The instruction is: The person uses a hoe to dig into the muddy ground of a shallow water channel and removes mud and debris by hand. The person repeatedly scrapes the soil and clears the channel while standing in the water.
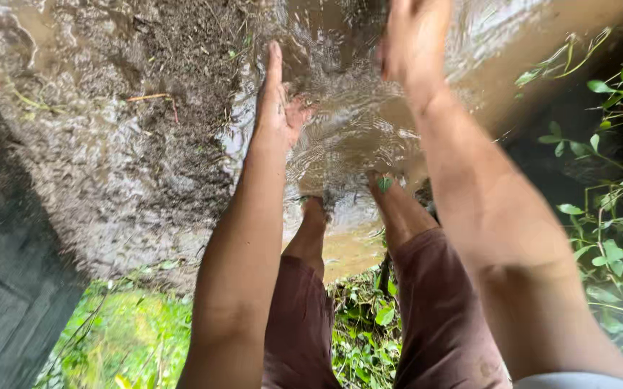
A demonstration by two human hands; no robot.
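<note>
While both arms are stretched out over the muddy water point(355, 137), the left hand point(277, 101) is held edge-on with its fingers straight and together, nothing gripped, its lower edge touching the rippled surface. At about one o'clock from it, the right hand point(414, 39) is seen blurred, partly cut off by the upper edge; whether its fingers are spread or curled cannot be told. A wet mud bank point(110, 144) lies at nine o'clock of the left hand. Bare legs in brown shorts point(441, 317) are seen at six o'clock, green plants point(614, 230) at three o'clock
</note>
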